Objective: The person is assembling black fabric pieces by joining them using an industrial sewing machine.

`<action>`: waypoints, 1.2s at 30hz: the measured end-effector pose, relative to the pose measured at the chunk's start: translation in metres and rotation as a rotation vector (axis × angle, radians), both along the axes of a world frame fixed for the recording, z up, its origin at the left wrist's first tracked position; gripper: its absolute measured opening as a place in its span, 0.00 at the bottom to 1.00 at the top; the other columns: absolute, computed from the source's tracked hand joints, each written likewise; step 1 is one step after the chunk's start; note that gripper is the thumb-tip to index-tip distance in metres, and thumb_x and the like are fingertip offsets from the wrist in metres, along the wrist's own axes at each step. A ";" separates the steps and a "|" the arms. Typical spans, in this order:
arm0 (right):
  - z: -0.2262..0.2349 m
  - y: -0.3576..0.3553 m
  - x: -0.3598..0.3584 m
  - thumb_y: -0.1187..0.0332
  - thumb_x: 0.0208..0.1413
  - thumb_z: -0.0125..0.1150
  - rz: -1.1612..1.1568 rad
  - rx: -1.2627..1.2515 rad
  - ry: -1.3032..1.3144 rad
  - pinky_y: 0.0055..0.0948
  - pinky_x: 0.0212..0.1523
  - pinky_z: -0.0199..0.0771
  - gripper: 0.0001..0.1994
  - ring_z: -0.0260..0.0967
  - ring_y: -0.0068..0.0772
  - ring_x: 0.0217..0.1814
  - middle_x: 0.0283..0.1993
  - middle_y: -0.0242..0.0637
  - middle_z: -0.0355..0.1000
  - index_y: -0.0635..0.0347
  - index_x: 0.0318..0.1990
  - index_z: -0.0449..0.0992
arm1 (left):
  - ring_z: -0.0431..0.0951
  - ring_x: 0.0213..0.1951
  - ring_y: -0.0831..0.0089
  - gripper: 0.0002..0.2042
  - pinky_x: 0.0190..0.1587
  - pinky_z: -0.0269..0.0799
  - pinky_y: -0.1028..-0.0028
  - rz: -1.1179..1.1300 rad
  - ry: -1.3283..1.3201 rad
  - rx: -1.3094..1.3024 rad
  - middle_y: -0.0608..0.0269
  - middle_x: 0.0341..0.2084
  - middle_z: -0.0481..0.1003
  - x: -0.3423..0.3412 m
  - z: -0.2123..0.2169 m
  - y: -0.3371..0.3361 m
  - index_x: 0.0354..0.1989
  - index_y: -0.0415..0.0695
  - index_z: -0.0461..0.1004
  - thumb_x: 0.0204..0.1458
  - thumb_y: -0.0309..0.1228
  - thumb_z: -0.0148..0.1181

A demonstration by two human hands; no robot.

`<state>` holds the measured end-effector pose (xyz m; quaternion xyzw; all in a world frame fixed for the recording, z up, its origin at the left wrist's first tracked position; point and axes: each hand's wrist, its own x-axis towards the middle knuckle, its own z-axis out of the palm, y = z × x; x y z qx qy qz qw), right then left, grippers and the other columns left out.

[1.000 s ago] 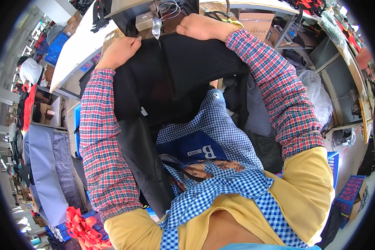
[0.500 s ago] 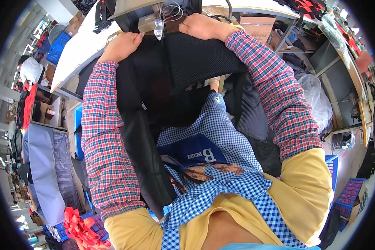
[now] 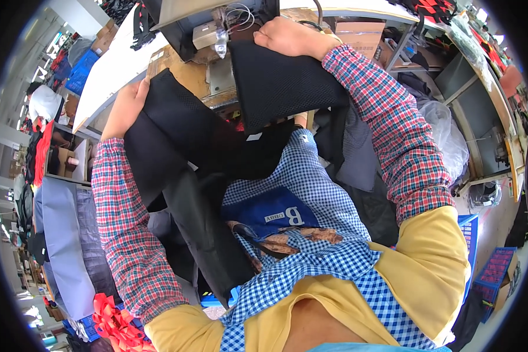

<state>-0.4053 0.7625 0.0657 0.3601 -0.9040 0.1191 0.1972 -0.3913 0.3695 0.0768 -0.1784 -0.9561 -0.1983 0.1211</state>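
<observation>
My left hand [image 3: 125, 107] is closed on the edge of a black fabric piece [image 3: 179, 108], left of the sewing machine [image 3: 205, 29]. The fabric is folded and hangs down toward my lap. At the machine's right, my right hand [image 3: 287, 37] grips the top edge of a black mesh fabric panel [image 3: 284, 85]. Between the two pieces a gap shows the machine's metal plate [image 3: 221, 76] and worn wooden bed. Just above this plate sits the needle area [image 3: 221, 48]. Whether both black pieces are joined lower down is hard to tell. A small white label shows on the dark cloth.
A white tabletop [image 3: 114, 67] lies to the left of the machine. Behind my right arm stand a cardboard box [image 3: 361, 40] and a clear plastic bag [image 3: 443, 141]. Red ribbons [image 3: 114, 325] lie at lower left, and a blue crate [image 3: 493, 276] stands at lower right.
My left hand has moved left and down, drawing its black fabric away from the needle area and uncovering the metal plate. My right hand has stayed nearly in place.
</observation>
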 end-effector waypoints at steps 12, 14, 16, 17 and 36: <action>-0.008 0.066 0.028 0.63 0.59 0.46 -0.142 0.092 -0.069 0.48 0.38 0.69 0.15 0.69 0.57 0.33 0.26 0.55 0.69 0.66 0.29 0.72 | 0.70 0.35 0.77 0.23 0.43 0.66 0.75 -0.040 -0.205 0.437 0.62 0.30 0.74 0.089 -0.001 0.002 0.38 0.29 0.71 0.65 0.43 0.44; 0.011 0.127 0.041 0.62 0.59 0.47 -0.160 0.284 -0.070 0.48 0.39 0.69 0.16 0.70 0.56 0.34 0.28 0.55 0.70 0.66 0.28 0.72 | 0.65 0.34 0.81 0.21 0.40 0.64 0.78 -0.014 -0.133 0.411 0.68 0.28 0.70 0.116 0.004 0.006 0.36 0.30 0.70 0.65 0.41 0.44; 0.005 0.215 0.046 0.60 0.60 0.46 -0.491 0.263 -0.014 0.47 0.41 0.69 0.16 0.71 0.56 0.38 0.32 0.55 0.73 0.65 0.33 0.74 | 0.62 0.32 0.82 0.19 0.36 0.61 0.79 -0.060 -0.148 0.355 0.71 0.25 0.66 0.131 0.006 0.010 0.34 0.33 0.70 0.65 0.41 0.46; 0.001 0.248 0.053 0.60 0.59 0.47 -0.583 0.339 0.139 0.47 0.41 0.69 0.16 0.71 0.56 0.38 0.33 0.53 0.74 0.64 0.37 0.75 | 0.60 0.29 0.83 0.16 0.32 0.59 0.79 -0.063 -0.152 0.288 0.71 0.22 0.62 0.135 0.007 0.011 0.33 0.35 0.69 0.64 0.38 0.48; -0.152 0.140 0.018 0.50 0.48 0.60 -1.002 -1.012 -0.247 0.34 0.44 0.75 0.23 0.78 0.46 0.38 0.32 0.51 0.78 0.67 0.34 0.81 | 0.73 0.24 0.65 0.12 0.28 0.69 0.69 -0.627 0.025 0.038 0.64 0.21 0.72 0.223 -0.030 0.130 0.29 0.45 0.74 0.38 0.32 0.71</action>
